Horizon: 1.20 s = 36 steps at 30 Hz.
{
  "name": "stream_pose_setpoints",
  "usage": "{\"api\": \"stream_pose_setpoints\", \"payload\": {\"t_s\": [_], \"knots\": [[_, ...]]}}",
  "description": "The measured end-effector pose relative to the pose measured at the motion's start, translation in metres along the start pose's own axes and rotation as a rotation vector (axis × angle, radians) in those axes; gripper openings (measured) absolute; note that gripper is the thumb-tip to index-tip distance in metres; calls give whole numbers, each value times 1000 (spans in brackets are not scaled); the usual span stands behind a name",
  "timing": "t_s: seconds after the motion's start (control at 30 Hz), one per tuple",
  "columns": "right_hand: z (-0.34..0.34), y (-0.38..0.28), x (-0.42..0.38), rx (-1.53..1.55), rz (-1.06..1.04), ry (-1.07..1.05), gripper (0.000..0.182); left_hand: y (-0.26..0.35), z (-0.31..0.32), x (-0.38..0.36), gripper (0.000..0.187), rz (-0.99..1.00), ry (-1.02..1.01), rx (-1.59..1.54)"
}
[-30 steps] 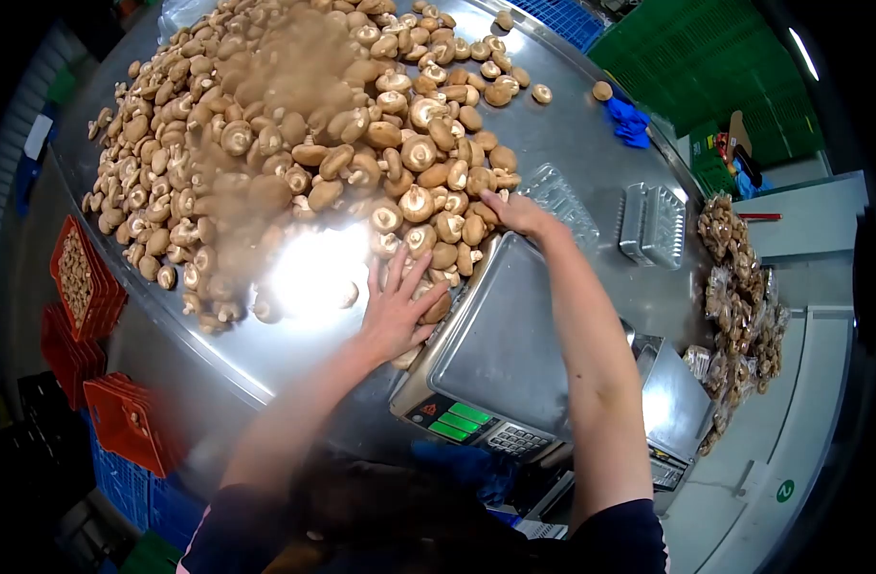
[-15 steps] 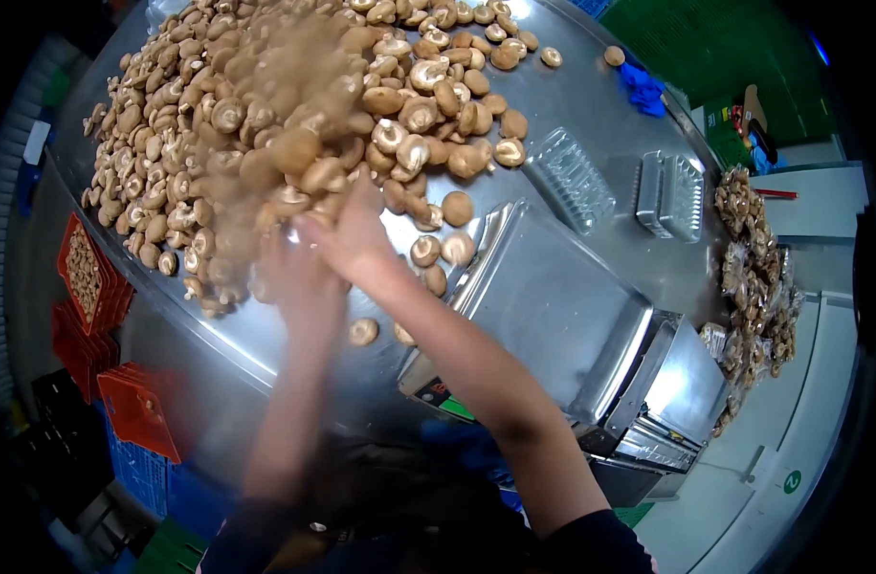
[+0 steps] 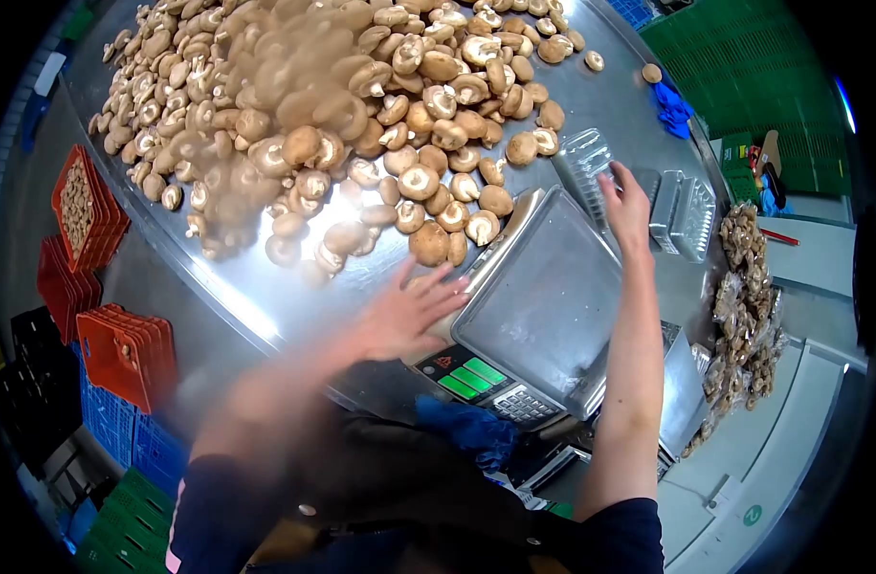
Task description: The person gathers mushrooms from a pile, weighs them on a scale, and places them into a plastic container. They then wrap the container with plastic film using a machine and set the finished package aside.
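My left hand [image 3: 404, 311] is open with fingers spread, over the steel table beside the left edge of a weighing scale [image 3: 543, 297]. Close to its fingertips lie loose brown mushrooms [image 3: 428, 244], the near fringe of a large heap [image 3: 294, 96]. On the far side of the scale, my right hand [image 3: 629, 210] reaches over a clear plastic tray [image 3: 583, 158], thumb and fingers apart. It covers part of the tray; whether it touches cannot be made out. Another clear tray group [image 3: 685, 215] sits to its right.
Packed mushrooms [image 3: 744, 306] are piled at the right. Red crates [image 3: 127, 354] stand beyond the table's left edge, one holding small pieces. A blue glove or cloth [image 3: 672, 110] lies near the far edge. The scale's green display [image 3: 471, 378] faces me.
Both hands have left the mushroom heap. The right one has moved right to the clear tray; the left one has drawn back to the scale's edge and spread its fingers. The view has shifted.
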State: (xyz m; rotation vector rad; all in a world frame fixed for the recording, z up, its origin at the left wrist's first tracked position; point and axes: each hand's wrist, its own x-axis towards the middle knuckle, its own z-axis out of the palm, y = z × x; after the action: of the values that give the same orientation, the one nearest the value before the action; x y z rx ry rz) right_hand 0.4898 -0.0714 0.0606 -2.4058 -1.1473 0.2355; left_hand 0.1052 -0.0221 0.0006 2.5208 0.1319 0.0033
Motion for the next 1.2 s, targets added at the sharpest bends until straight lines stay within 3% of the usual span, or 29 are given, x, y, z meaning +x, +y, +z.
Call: {"api": "stream_pose_setpoints", "payload": {"t_s": [0.07,0.17,0.23,0.3,0.37,0.4,0.43,0.47,0.53,0.63,0.67,0.77,0.83,1.0,1.1,1.2], "knots": [[-13,36,-3,-56,20,-72,56,-28,0,7,78,36,-32,203],[-12,97,-5,-170,-91,-208,65,-37,-43,10,65,-305,-123,194],[-15,99,-10,-253,-100,-267,75,-66,-55,-6,59,-382,301,493],[-17,94,-10,-371,-134,-247,80,-65,-74,-10,59,-544,474,517],[-18,97,-5,-302,-137,-280,85,-47,-73,-16,56,-503,611,473],[-17,99,1,-272,-141,-294,88,-35,-60,-23,56,-438,555,408],[-13,103,5,-255,-144,-254,88,-16,-50,-32,56,-428,358,269],[-7,106,7,-241,-147,-214,87,-4,-27,-44,61,-235,285,167],[-4,104,4,-237,-126,-159,88,13,6,-59,57,-82,55,25],[-7,79,0,-258,-56,-130,91,2,41,-69,47,-19,-30,93],[-11,69,-4,-262,-27,-133,92,-8,37,-65,39,55,-42,265],[-14,57,-10,-306,17,-97,92,-49,32,-56,40,-188,168,436],[-15,49,-13,-335,28,-63,92,-50,-1,-38,42,-330,377,454],[-32,25,-17,-360,-3,7,93,-24,-41,-33,70,-308,534,232],[-56,-22,-26,-148,-116,126,92,-6,-70,-28,76,-391,637,-22],[-75,-108,-67,269,-239,-287,91,4,-105,-17,96,-332,805,-376]]}}
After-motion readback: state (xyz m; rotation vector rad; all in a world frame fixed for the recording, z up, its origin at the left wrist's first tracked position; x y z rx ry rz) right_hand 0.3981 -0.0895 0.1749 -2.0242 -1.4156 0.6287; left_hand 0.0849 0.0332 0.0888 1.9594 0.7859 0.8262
